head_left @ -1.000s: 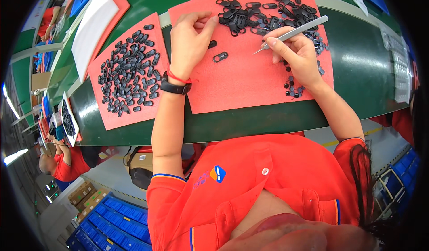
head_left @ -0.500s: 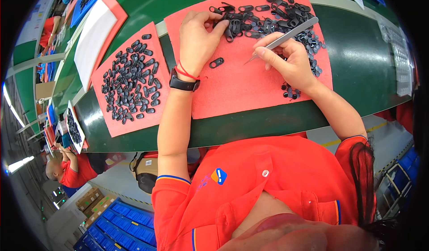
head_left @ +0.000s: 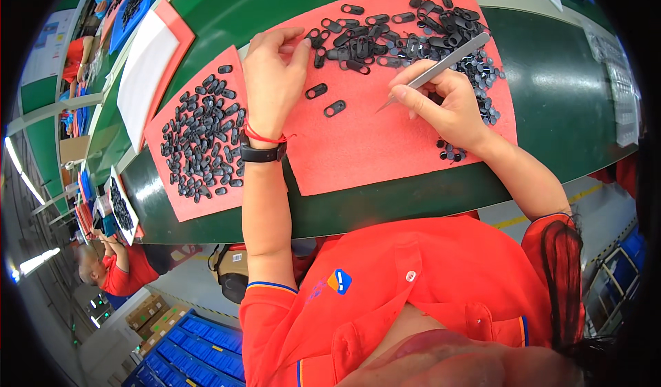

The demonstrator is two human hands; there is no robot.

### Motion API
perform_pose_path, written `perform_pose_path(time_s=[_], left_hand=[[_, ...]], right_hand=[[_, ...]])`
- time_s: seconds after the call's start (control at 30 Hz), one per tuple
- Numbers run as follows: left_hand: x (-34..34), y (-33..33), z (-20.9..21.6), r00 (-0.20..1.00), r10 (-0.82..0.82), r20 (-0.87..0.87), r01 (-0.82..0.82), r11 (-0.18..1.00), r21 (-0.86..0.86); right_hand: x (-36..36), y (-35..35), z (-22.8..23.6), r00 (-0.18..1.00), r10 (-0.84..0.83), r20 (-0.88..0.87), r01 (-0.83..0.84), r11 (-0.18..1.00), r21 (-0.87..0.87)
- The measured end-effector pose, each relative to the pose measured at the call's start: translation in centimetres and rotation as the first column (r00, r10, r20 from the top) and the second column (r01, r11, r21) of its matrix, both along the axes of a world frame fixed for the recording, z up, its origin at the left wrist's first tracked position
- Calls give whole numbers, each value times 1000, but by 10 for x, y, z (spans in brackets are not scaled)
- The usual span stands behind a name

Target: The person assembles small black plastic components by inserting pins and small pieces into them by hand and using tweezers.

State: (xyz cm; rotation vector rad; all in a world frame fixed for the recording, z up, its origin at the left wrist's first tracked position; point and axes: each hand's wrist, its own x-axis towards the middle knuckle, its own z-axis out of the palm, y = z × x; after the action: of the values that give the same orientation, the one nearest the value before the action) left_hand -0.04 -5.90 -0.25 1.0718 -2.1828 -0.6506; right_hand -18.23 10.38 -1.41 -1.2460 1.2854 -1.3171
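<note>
My left hand point(head_left: 274, 84) hovers over the left part of the large pink foam mat point(head_left: 385, 149). Its thumb and forefinger are apart, with nothing visible between them. Beside its fingertips spreads a heap of black oval plastic pieces with a hole at one end point(head_left: 358, 46). Two such pieces lie apart from the heap: one black piece point(head_left: 316, 91) nearer the hand, another black piece point(head_left: 334, 108) just below it. My right hand point(head_left: 447, 105) grips metal tweezers point(head_left: 447, 62), their fine tips pointing down-left just above or on the mat.
Small dark round discs point(head_left: 485, 77) are strewn at the mat's right, with a few more discs point(head_left: 451, 149) nearer me. A second pink mat point(head_left: 189, 208) on the left carries many black oval pieces point(head_left: 206, 139). White foam sheets point(head_left: 148, 70) lie beyond. Another person point(head_left: 127, 270) sits far left.
My left hand has drawn left, away from the heap. Two black pieces now lie apart on the mat where one lay before. The right hand has barely moved.
</note>
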Motion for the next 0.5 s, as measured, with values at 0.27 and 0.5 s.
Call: perform_pose_path(time_s=[0.27,0.5], left_hand=[[-32,-1,12,993,-119,15,119,993,-20],[-52,1,9,973,-200,112,209,975,-71]], right_hand=[[1,0,-1,999,0,-37,-1,1000,-24],[1,-1,-1,998,-8,-67,6,999,-34]])
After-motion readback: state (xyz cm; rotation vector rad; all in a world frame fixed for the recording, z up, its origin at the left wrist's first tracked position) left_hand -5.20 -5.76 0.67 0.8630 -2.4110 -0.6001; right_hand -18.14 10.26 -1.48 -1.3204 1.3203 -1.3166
